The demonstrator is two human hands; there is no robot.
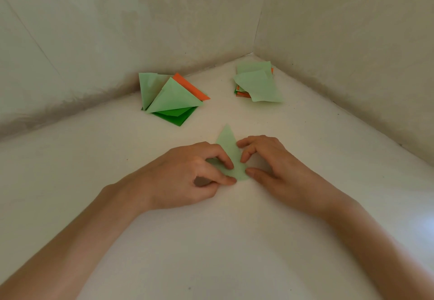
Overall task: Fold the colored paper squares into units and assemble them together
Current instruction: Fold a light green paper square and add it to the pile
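Observation:
A light green paper piece [229, 145], folded into a narrow pointed shape, lies flat on the white surface with its tip pointing away from me. My left hand [187, 170] pinches its lower left part between thumb and curled index finger. My right hand [267, 158] presses on its right edge with curled fingertips, and the thumb touches the bottom corner. A pile of folded units [171, 97] in light green, dark green and orange lies at the back left. A stack of unfolded squares [257, 83], light green on top with orange below, sits in the back corner.
The white surface [211, 241] is bounded by pale walls [117, 29] that meet in a corner behind the stack. The right wall runs diagonally down toward the right edge. Bare surface lies in front of my forearms.

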